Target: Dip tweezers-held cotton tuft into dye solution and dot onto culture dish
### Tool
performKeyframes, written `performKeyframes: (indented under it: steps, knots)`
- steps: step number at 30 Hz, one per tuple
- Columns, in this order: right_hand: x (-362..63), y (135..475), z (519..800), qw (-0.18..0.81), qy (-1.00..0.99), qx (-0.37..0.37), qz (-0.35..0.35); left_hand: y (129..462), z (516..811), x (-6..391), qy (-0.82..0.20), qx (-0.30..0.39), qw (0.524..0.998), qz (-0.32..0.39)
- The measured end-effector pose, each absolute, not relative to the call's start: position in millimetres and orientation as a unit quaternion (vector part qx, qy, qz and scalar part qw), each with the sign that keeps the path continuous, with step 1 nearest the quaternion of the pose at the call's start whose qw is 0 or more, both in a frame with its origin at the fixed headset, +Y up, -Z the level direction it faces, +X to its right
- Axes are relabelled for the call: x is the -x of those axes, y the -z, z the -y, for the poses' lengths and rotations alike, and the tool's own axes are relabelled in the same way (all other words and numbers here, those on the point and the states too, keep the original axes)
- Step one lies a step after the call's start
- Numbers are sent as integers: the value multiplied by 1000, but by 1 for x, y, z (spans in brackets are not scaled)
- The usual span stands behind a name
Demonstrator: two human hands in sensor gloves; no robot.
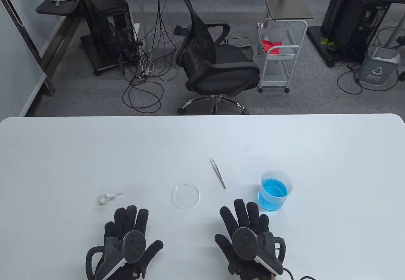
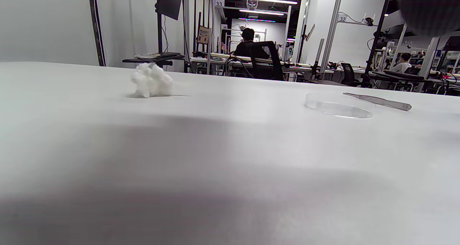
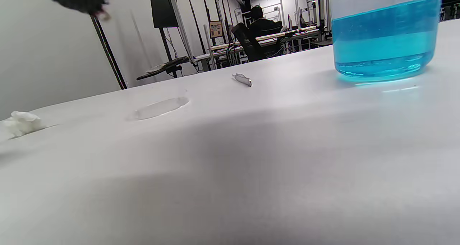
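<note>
Table view, white table [image 1: 63,153] broad and bare beyond clear round dish [image 1: 186,195], left hand [image 1: 126,242] and right hand [image 1: 250,239] flat, fingers spread, holding nothing.

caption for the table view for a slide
Gloved left hand and right hand flat on white table before cotton tuft, culture dish, tweezers, blue dye beaker.

Gloves: black fabric is worn on the left hand [image 1: 126,245] and right hand [image 1: 250,242].
Trackers: dark grey, white-edged, ring-handled units are strapped on.
Cable: black, at the right wrist.
</note>
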State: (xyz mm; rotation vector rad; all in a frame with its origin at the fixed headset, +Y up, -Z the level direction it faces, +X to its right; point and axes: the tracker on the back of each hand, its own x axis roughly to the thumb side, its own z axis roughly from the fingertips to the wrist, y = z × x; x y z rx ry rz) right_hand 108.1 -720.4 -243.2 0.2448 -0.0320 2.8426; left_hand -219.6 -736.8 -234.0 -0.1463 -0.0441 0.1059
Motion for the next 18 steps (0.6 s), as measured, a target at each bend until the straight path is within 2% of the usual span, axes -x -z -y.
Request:
performKeyframes:
  steps: [9, 14, 18]
  knots:
    - [-108, 240, 714, 151, -985, -82, 28, 234, 736, 219, -52, 67, 996, 22]
    - [-106, 241, 688, 170, -979, -65, 92, 234, 736, 217, -53, 67, 996, 23]
    - [-91, 254, 667, 165, -979, -71, 95, 234, 736, 214, -49, 66, 996, 27]
